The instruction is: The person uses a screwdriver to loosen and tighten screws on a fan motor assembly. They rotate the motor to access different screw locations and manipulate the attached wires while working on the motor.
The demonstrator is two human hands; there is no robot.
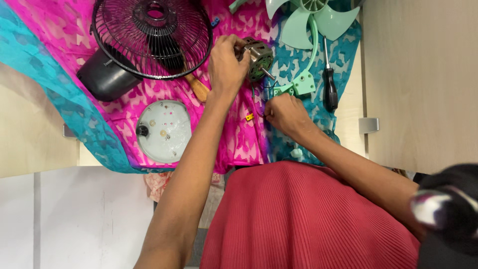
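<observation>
Small metal fan motor (259,59) at the left hand's fingers (230,47), black wire fan grille (152,37) left of them, black-handled screwdriver (329,82) right of the right hand's fingers (271,110), round white plastic plate (164,130) lower left, all on the cloth-covered table (59,134)

Light wooden table (418,74), pink and teal patterned cloth (69,35) spread over it

Pale green fan blade (318,17) — cut off by the top edge, above the fan motor (259,59) | motor's near side hidden under the left hand (226,67) | thin wires below the motor, pinched in the right hand (285,113) — too fine to trace | dark blurred object (448,214), far lower right of motor, unidentifiable
</observation>
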